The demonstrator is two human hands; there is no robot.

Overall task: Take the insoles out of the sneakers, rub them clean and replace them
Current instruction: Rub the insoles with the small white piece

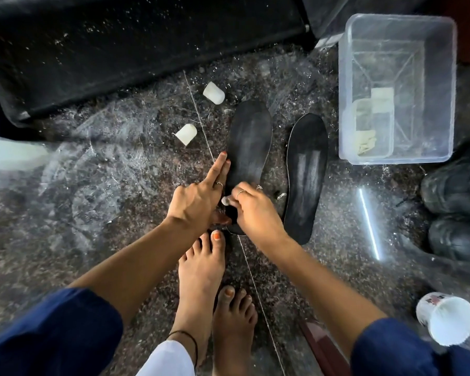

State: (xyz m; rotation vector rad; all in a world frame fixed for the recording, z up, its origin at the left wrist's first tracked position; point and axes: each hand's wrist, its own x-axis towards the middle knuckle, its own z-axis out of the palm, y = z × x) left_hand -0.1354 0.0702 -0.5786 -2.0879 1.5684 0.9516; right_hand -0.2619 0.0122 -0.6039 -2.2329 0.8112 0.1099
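1. Both insoles are out and flat on the floor (92, 172); the sneakers (456, 213) sit well apart at the right edge. So I judge this the rubbing step.
2. My left hand (198, 196) lies open, fingers flat along the near insole (247, 158)'s left edge, pinning it.
3. My right hand (253, 210) is clenched on a small white rubbing piece (225, 200), pressed at the heel end.
4. The second insole (304, 177) waits just beside, untouched.
5. Next, I think: work strokes toward the toe while the left hand stops the insole sliding.
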